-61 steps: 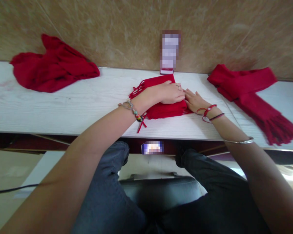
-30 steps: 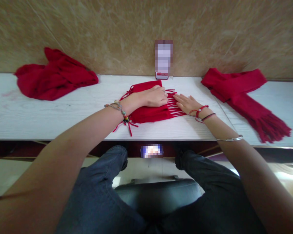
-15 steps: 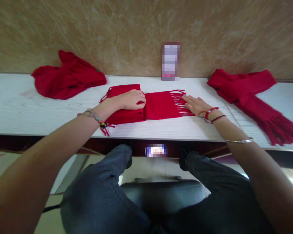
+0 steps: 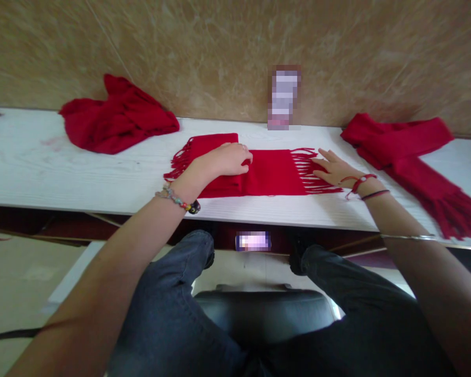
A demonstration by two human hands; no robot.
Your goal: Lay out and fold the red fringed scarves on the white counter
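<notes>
A red fringed scarf lies across the white table, its left part folded in layers and its right part a single flat strip with tassels at the end. On the folded part rests my left hand, fingers curled at the fold's edge; whether they pinch cloth is hidden. My right hand is open, fingers spread over the tassels at the right end. More tassels stick out at the scarf's left end, partly behind my left wrist.
A crumpled red scarf lies at the left of the white table. Another red scarf, loosely crossed, lies at the right. A blurred-out upright item stands by the marbled wall. A blurred-out lit object is below the table edge.
The fingers of my right hand have spread wider over the tassels. My left hand remains on the folded part. The scarves and the blurred item by the wall appear shifted right in view.
</notes>
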